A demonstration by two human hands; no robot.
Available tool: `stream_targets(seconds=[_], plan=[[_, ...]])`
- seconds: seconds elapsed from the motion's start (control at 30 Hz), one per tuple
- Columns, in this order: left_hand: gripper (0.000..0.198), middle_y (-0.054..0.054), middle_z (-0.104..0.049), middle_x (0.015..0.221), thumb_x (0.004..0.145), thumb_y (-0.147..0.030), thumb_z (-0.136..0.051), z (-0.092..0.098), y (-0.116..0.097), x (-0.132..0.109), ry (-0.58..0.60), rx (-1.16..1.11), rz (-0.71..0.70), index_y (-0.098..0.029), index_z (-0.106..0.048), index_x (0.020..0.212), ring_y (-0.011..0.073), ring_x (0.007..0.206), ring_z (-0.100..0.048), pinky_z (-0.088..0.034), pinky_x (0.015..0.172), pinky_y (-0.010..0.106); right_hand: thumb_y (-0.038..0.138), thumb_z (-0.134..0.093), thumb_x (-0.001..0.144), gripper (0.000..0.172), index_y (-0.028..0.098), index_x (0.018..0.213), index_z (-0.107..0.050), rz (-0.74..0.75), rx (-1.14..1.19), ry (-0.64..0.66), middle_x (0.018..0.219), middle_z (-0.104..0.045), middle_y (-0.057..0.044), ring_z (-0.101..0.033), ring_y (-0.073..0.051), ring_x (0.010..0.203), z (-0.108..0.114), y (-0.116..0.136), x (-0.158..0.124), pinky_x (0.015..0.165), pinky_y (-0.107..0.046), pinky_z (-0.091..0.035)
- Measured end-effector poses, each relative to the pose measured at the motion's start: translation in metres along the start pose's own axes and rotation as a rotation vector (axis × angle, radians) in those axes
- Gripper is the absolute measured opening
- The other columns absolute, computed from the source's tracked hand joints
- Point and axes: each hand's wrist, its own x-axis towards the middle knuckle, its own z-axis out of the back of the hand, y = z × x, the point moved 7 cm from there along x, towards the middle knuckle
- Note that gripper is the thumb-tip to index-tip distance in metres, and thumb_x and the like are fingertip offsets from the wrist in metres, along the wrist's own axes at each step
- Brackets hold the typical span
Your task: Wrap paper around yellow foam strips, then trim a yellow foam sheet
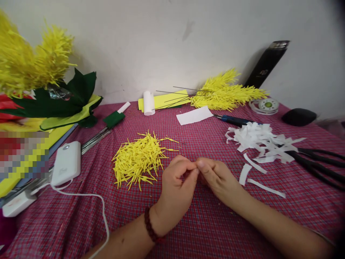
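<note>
My left hand [178, 190] and my right hand [222, 180] meet over the middle of the table, thumbs and fingertips pinched together at one point. Whatever lies between the fingertips is too small or too hidden to make out. Just left of my left hand lies a loose pile of thin, twisted yellow paper strips [137, 158]. To the right of my right hand are cut white paper strips [253, 138], some in a heap and a few lying singly. The black-handled scissors [315, 162] rest partly under that heap.
Yellow feathery stems [226, 93] with wires lie at the back, near a white roll [148, 103] and a white paper piece [194, 115]. A white power bank [66, 163] trails its cable past my left forearm. A tape spool [268, 105] and a black mouse [299, 117] sit back right.
</note>
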Motion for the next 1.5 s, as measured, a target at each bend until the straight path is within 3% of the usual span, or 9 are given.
stream_targets(seconds=[0.13,0.23,0.33,0.53,0.77,0.9,1.0,1.17,1.5], plan=[[0.025,0.002,-0.058,0.088,0.089,-0.013,-0.049,-0.013,-0.001,-0.005,0.158,-0.008,-0.01,-0.022,-0.065,0.107,0.0131,0.083,-0.054,-0.046,0.076,0.029,0.059,-0.04,0.089,0.049,0.022,0.057,-0.036,-0.026,0.035,-0.112,0.054,-0.029,0.006,-0.028,-0.01,0.047,0.013,0.003,0.001,0.043,-0.025,-0.027],[0.05,0.005,-0.059,0.103,0.086,-0.014,-0.053,-0.022,0.002,-0.01,0.256,-0.004,0.018,-0.024,-0.047,0.135,0.0167,0.094,-0.054,-0.048,0.085,0.035,0.058,-0.042,0.089,0.047,0.022,0.058,-0.041,-0.047,0.054,-0.154,0.053,-0.035,0.005,-0.033,-0.01,0.047,0.022,0.002,0.003,0.043,-0.025,-0.03],[0.068,0.008,-0.058,0.113,0.082,-0.015,-0.056,-0.029,0.008,-0.014,0.312,-0.008,0.066,-0.022,-0.031,0.145,0.0197,0.099,-0.054,-0.049,0.089,0.039,0.055,-0.042,0.091,0.044,0.022,0.061,-0.044,-0.091,0.037,-0.136,0.054,-0.042,0.004,-0.039,-0.011,0.048,0.025,-0.005,0.005,0.045,-0.025,-0.034],[0.06,0.008,-0.063,0.107,0.081,-0.013,-0.054,-0.025,0.022,-0.012,0.258,-0.031,0.184,-0.023,-0.04,0.139,0.0189,0.088,-0.058,-0.052,0.079,0.039,0.044,-0.044,0.092,0.033,0.022,0.067,-0.046,-0.068,0.023,-0.13,0.063,-0.043,0.003,-0.043,-0.012,0.059,0.021,-0.01,0.006,0.055,-0.026,-0.039],[0.051,0.005,-0.064,0.099,0.082,-0.011,-0.05,-0.023,0.023,-0.007,0.265,0.013,0.212,-0.022,-0.045,0.132,0.0172,0.084,-0.059,-0.052,0.078,0.037,0.034,-0.055,0.083,0.016,0.022,0.075,-0.05,-0.066,0.165,-0.102,0.068,-0.052,0.002,-0.05,-0.012,0.064,0.018,-0.003,0.008,0.061,-0.026,-0.043],[0.028,0.007,-0.062,0.103,0.082,-0.012,-0.052,-0.025,0.021,-0.008,0.373,0.322,0.124,-0.018,-0.06,0.109,0.0219,0.095,-0.056,-0.048,0.087,0.044,0.031,-0.061,0.077,0.012,0.021,0.073,-0.055,-0.086,0.156,-0.101,0.07,-0.057,0.001,-0.053,-0.013,0.067,0.02,-0.003,0.01,0.064,-0.027,-0.045],[0.026,0.008,-0.061,0.107,0.083,-0.012,-0.054,-0.03,0.017,-0.011,0.494,0.5,0.018,-0.019,-0.062,0.106,0.0238,0.101,-0.053,-0.045,0.092,0.046,0.029,-0.062,0.074,0.009,0.021,0.073,-0.059,-0.126,0.157,-0.083,0.071,-0.059,0.001,-0.055,-0.013,0.068,0.018,-0.007,0.01,0.066,-0.028,-0.045],[0.032,0.006,-0.059,0.113,0.082,-0.01,-0.054,-0.032,0.014,-0.014,0.566,0.547,-0.009,-0.023,-0.061,0.112,0.0242,0.105,-0.051,-0.044,0.093,0.046,0.028,-0.062,0.072,0.008,0.02,0.073,-0.06,-0.18,0.168,-0.072,0.07,-0.059,0.002,-0.053,-0.012,0.065,0.017,-0.011,0.01,0.063,-0.028,-0.044],[0.018,0.006,-0.06,0.112,0.085,-0.017,-0.057,-0.032,0.011,-0.012,0.638,0.641,-0.028,-0.018,-0.064,0.101,0.0241,0.106,-0.05,-0.044,0.094,0.044,0.03,-0.061,0.072,0.012,0.019,0.074,-0.059,-0.251,0.054,-0.097,0.066,-0.057,0.004,-0.05,-0.011,0.061,0.029,-0.031,0.021,0.06,-0.027,-0.042]])
